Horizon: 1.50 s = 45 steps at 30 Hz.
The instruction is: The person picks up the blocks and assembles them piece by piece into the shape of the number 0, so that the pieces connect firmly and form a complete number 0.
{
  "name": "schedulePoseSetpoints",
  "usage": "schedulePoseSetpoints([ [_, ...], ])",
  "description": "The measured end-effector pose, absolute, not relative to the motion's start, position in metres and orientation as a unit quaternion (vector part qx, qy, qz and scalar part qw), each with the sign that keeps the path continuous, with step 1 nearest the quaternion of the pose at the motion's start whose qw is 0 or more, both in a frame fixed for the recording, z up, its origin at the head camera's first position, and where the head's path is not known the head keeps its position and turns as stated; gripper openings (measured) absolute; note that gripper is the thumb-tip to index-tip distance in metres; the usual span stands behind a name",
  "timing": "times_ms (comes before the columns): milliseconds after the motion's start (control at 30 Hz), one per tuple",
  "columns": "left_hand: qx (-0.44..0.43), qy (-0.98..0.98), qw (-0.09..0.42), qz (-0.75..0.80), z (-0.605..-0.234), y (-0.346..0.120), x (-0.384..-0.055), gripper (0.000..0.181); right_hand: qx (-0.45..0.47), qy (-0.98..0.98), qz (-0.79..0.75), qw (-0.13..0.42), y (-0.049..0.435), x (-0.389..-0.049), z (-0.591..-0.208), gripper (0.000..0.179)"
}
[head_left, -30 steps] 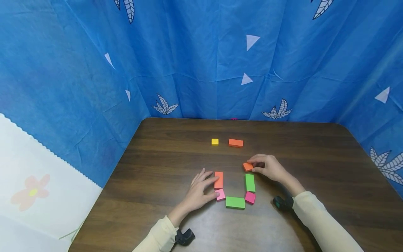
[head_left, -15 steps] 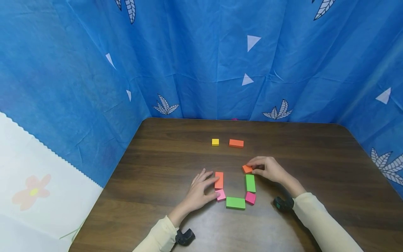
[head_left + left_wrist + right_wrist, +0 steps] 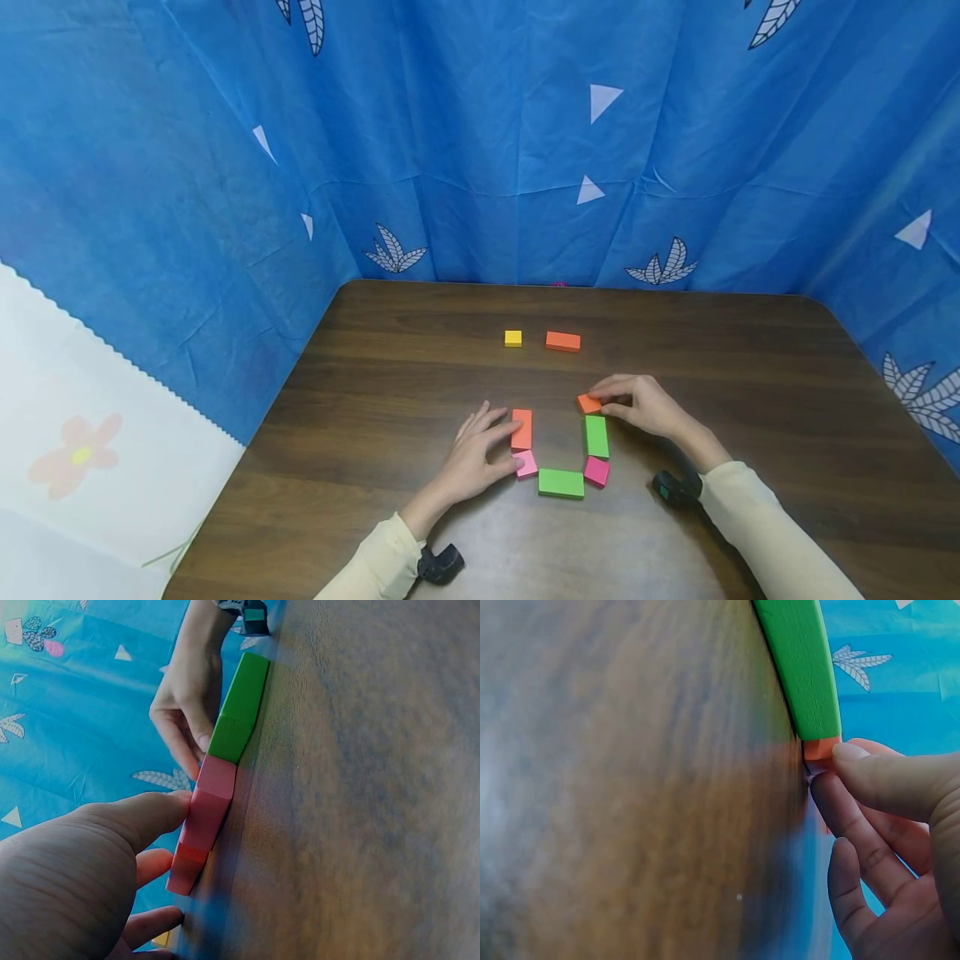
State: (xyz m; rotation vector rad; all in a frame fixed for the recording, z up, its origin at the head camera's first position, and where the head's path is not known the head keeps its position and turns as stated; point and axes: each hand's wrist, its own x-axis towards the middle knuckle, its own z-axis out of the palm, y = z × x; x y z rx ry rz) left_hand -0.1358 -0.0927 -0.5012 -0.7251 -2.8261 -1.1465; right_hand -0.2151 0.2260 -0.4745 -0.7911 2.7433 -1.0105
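Note:
My right hand (image 3: 647, 406) pinches a small orange block (image 3: 587, 405) between thumb and fingers, at the far end of the right green block (image 3: 596, 437). In the right wrist view the orange block (image 3: 821, 748) sits right against that green block (image 3: 801, 671). My left hand (image 3: 471, 462) lies with relaxed, spread fingers. One fingertip rests on a coral block (image 3: 522, 443), and the thumb is on a light pink block (image 3: 528, 465). A front green block (image 3: 561, 483) and a magenta block (image 3: 597, 472) carry on the U-shaped outline.
On the brown wooden table (image 3: 420, 358), a yellow block (image 3: 513, 338) and an orange-red block (image 3: 562, 342) lie farther back. A blue curtain (image 3: 480, 125) hangs behind the table's far edge. White cloth (image 3: 90, 400) covers the lower left.
My right hand has slid the small orange block slightly nearer, up to the end of the right green block. My left hand has stayed in place.

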Motion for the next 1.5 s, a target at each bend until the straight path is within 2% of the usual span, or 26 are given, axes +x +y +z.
schedulePoseSetpoints([
  [633,-0.233,-0.901,0.005,-0.365,-0.500,-0.093,-0.136,0.054,-0.277,0.902,-0.328,0.042,0.227,-0.214,-0.476,0.030],
  [833,-0.229,-0.904,-0.003,-0.360,-0.500,-0.093,-0.136,0.054,-0.266,0.904,-0.334,0.019,0.228,-0.211,-0.478,0.034],
  [1167,-0.227,-0.905,-0.004,-0.360,-0.501,-0.093,-0.137,0.054,-0.166,0.907,-0.387,-0.029,0.220,-0.179,-0.472,0.051],
  [1500,-0.230,-0.902,-0.003,-0.365,-0.499,-0.094,-0.137,0.054,-0.166,0.905,-0.389,-0.056,0.212,-0.146,-0.486,0.060],
])
